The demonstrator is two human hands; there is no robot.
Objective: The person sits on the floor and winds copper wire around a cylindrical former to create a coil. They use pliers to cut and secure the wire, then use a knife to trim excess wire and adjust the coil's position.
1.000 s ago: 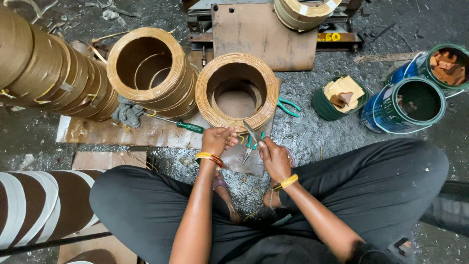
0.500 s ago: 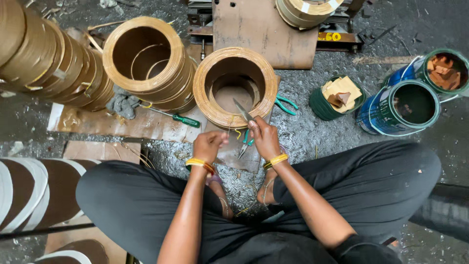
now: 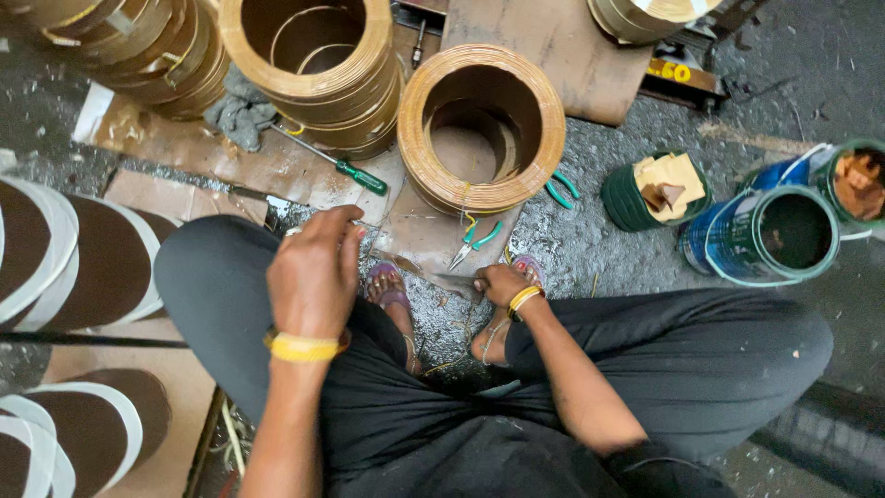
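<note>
**Seated worker among copper-coloured coils, two hands low over the floor**

A person sits cross-legged on a gritty grey floor point(image 3: 636, 231), seen from above. Two large upright ring-shaped coils of copper-coloured strip stand ahead: the rear coil point(image 3: 309, 65) to the left and the near coil point(image 3: 484, 124) just beyond the feet. More coils lie stacked at the upper left. Three open paint tins point(image 3: 770, 235) cluster at the right, beside one green tin point(image 3: 645, 189) holding tan scraps. One screwdriver point(image 3: 341, 166) with a green handle lies on flat cardboard between the coils. Two pairs of green-handled pliers are visible: one pair point(image 3: 560, 189) beside the near coil, another pair point(image 3: 472, 242) just in front of it. The left hand point(image 3: 313, 272) is raised above the left knee, fingers curled; whether it holds anything cannot be told. The right hand point(image 3: 502, 284) rests low by the foot, fingers closed on a thin metal strip point(image 3: 452, 279). Each wrist wears one yellow bangle.
</note>
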